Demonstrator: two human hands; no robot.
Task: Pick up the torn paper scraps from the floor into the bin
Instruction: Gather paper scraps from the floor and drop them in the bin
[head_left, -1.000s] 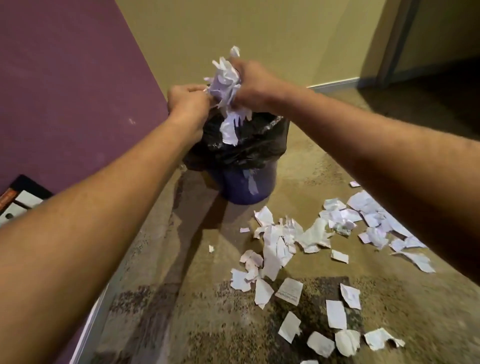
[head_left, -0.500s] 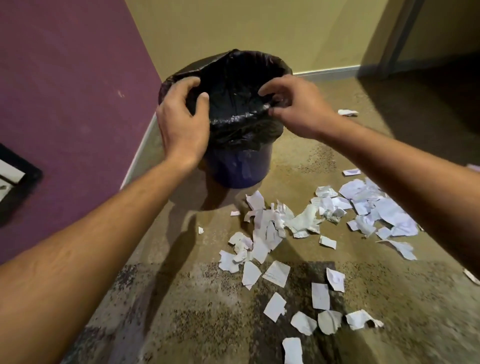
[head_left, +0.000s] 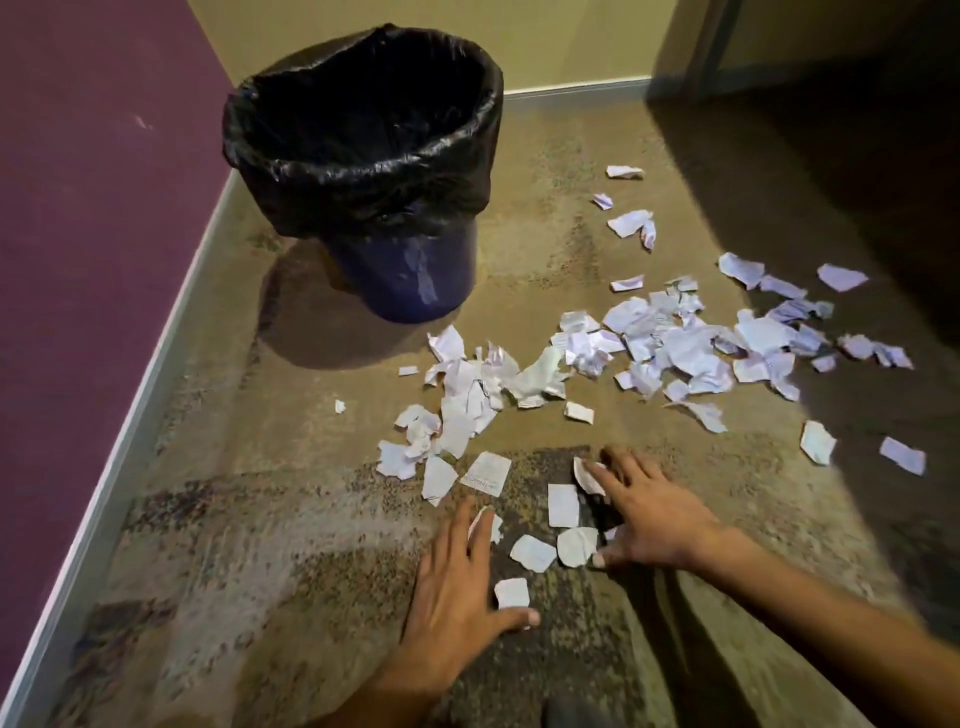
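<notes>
A blue bin (head_left: 410, 280) lined with a black bag (head_left: 363, 140) stands on the carpet by the purple wall. Torn white paper scraps (head_left: 670, 338) lie scattered in front of it and to its right. A nearer cluster of scraps (head_left: 563, 505) lies between my hands. My left hand (head_left: 457, 587) is flat on the carpet, fingers spread, touching a small scrap (head_left: 511, 592) with its thumb side. My right hand (head_left: 649, 514) is spread over the scraps on the right, fingertips on one piece (head_left: 587, 475). Neither hand holds anything.
The purple wall (head_left: 93, 234) with a pale baseboard runs along the left. A yellow wall (head_left: 571, 36) closes the back. A dark doorway area (head_left: 831, 130) lies at the back right. Patterned carpet (head_left: 260, 545) covers the floor.
My hands dropped a bundle of scraps into the bin, let go of its rim and came down to the carpet near the closest scraps. The view tilted down.
</notes>
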